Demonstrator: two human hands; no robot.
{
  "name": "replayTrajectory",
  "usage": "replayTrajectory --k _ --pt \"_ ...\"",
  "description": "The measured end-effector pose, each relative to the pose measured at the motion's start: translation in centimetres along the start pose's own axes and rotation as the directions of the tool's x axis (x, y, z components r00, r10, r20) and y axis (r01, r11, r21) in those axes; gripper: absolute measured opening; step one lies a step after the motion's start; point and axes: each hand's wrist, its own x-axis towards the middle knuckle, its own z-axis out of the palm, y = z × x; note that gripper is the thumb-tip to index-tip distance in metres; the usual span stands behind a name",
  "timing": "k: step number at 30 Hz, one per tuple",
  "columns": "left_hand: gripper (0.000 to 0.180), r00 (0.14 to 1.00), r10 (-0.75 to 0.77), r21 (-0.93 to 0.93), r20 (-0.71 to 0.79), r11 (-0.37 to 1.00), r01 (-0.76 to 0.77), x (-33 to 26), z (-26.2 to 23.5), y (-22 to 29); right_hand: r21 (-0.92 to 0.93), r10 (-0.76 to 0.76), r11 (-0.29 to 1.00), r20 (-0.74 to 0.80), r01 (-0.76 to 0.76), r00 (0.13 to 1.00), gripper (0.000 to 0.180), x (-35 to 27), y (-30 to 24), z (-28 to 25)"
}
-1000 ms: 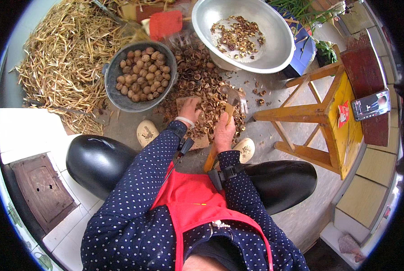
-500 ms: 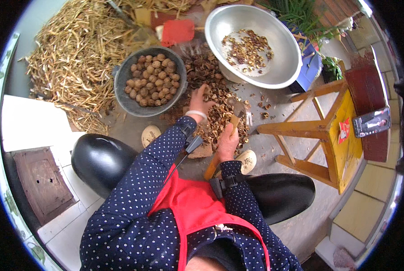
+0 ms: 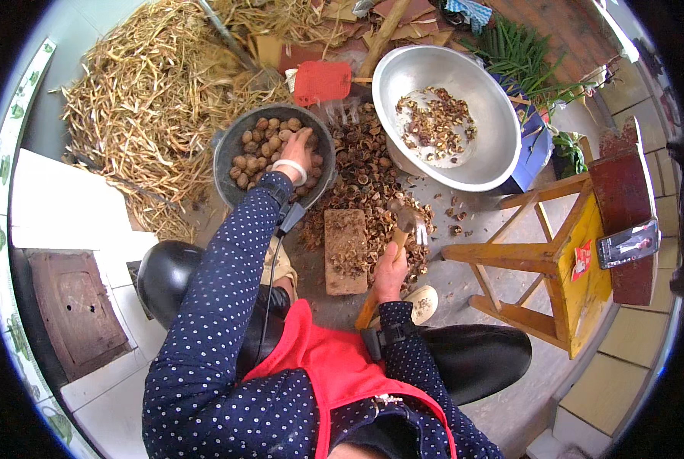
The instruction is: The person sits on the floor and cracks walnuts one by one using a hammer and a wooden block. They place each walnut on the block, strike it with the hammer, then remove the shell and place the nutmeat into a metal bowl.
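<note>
My left hand (image 3: 296, 151), a white bangle at its wrist, reaches into a dark grey bucket (image 3: 223, 172) of whole walnuts (image 3: 259, 148). Its fingers are stretched out over the nuts at the bucket's right side; I see nothing held, though the fingertips are partly hidden. My right hand (image 3: 390, 274) is closed around the wooden handle of a hammer (image 3: 401, 234), whose metal head points away from me over broken shells. Between my feet and the shells lies a brick (image 3: 346, 249) with crumbs on it. Cracked walnut shells (image 3: 362, 164) heap around and behind the brick.
A large metal basin (image 3: 391, 76) with walnut kernels (image 3: 437, 125) stands at the far right. Nearer on the right is a yellow wooden stool (image 3: 583, 268) with a phone (image 3: 628, 243) beside it. Dry straw (image 3: 143, 99) piles up at the far left. A red dustpan-like piece (image 3: 323, 83) lies behind the bucket.
My left hand has moved left from above the shell heap into the walnut bucket, uncovering the brick. The right hand keeps its hold on the hammer. The whole view has shifted slightly.
</note>
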Motion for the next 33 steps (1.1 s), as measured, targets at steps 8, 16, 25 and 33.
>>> replayTrajectory --k 8,16,25,33 --pt "0.017 0.979 -0.111 -0.026 -0.170 0.994 0.109 -0.5 3.0 0.9 -0.179 -0.140 0.974 0.014 0.140 0.990 0.037 -1.0 -2.1 0.4" --pt "0.030 0.970 -0.043 -0.456 -0.238 0.887 -0.073 -8.2 3.3 11.1 -0.197 -0.076 0.978 0.005 0.076 0.997 0.039 -0.8 -0.7 0.6" --pt "0.044 0.961 -0.196 -0.233 0.193 0.943 0.239 -19.8 10.5 6.1 -0.339 -0.020 0.939 0.133 0.064 0.991 0.043 -2.0 0.7 0.0" --pt "0.044 0.926 -0.267 -0.154 0.266 0.937 0.314 -19.6 11.2 5.4 -0.384 -0.081 0.909 0.213 0.159 0.974 0.041 -3.4 1.2 0.3"
